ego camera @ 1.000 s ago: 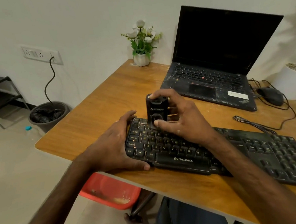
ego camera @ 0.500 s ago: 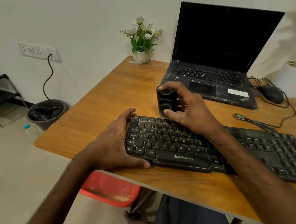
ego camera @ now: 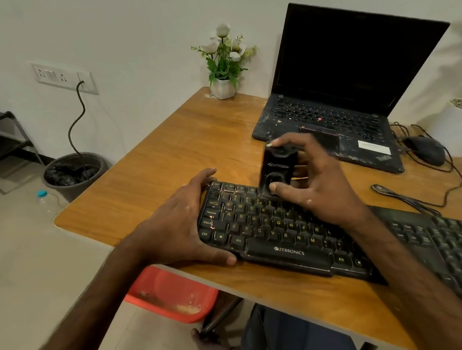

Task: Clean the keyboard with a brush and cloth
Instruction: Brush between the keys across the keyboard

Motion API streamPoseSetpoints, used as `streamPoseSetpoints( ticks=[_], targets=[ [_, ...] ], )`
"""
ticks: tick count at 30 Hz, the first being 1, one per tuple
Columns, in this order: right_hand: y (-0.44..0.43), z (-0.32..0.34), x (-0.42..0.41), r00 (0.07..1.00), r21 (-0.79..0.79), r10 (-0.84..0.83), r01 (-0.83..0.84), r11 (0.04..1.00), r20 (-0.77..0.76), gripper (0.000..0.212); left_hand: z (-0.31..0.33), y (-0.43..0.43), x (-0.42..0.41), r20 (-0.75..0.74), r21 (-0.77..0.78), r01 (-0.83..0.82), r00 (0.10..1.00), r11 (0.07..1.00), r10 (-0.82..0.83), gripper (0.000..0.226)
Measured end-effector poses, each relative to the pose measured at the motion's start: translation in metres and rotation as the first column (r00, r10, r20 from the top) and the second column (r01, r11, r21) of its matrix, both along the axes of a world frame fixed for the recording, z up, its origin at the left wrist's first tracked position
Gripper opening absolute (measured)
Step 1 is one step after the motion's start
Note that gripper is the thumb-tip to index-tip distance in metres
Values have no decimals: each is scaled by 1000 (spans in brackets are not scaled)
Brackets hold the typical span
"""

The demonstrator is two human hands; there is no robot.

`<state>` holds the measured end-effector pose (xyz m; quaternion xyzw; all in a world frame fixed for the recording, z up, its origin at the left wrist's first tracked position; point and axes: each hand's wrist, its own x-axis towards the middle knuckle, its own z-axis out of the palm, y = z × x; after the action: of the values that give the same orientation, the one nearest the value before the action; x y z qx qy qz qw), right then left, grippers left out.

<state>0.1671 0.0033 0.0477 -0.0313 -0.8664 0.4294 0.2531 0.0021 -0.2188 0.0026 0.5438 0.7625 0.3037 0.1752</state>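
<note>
A black Zebronics keyboard [ego camera: 288,251] lies along the near edge of the wooden desk [ego camera: 172,163]. My left hand [ego camera: 181,224] grips the keyboard's left end, thumb at its front edge and fingers at its back corner. My right hand [ego camera: 312,184] holds a small black brush block [ego camera: 278,170] upright, thumb low on its front and fingers over its top. The block's lower end touches the upper key rows left of the middle. No cloth is in view.
An open black laptop [ego camera: 337,91] stands behind the keyboard, with a flower pot [ego camera: 224,88] at the back left. A black mouse [ego camera: 425,150] and its cable [ego camera: 404,197] lie to the right. A bin [ego camera: 74,173] and red stool [ego camera: 173,293] are on the floor.
My right hand carried the brush block toward the back edge of the keyboard, then down onto the upper key rows again. My left hand kept its grip on the keyboard's left end.
</note>
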Motion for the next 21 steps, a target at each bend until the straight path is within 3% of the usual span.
streamPoseSetpoints(
  ticks=[5, 9, 13, 15, 17, 21],
  targets=[
    [-25, -2, -39, 998, 128, 55, -55, 990, 6, 63, 0, 0, 1, 1, -6, -6, 1000, 1000, 6, 149],
    [-9, 2, -47, 997, 352, -50, 25, 936, 61, 66, 1, -1, 1, 2, -7, -9, 1000, 1000, 9, 150],
    [-16, -1, -34, 999, 103, 44, -42, 994, -13, 63, 1, -1, 0, 12, -17, -4, 1000, 1000, 4, 149],
    [-22, -6, -33, 996, 59, 89, -87, 994, -30, 62, 0, -1, 1, 13, -15, -4, 1000, 1000, 4, 149],
    [-20, -7, -37, 998, 98, 64, -63, 993, -11, 64, 1, 0, 1, 8, -13, 2, 1000, 1000, -1, 148],
    [-12, 3, -44, 997, 319, -55, 38, 947, 46, 65, 1, -2, 2, -5, -6, 0, 1000, 1000, 0, 148]
  ],
)
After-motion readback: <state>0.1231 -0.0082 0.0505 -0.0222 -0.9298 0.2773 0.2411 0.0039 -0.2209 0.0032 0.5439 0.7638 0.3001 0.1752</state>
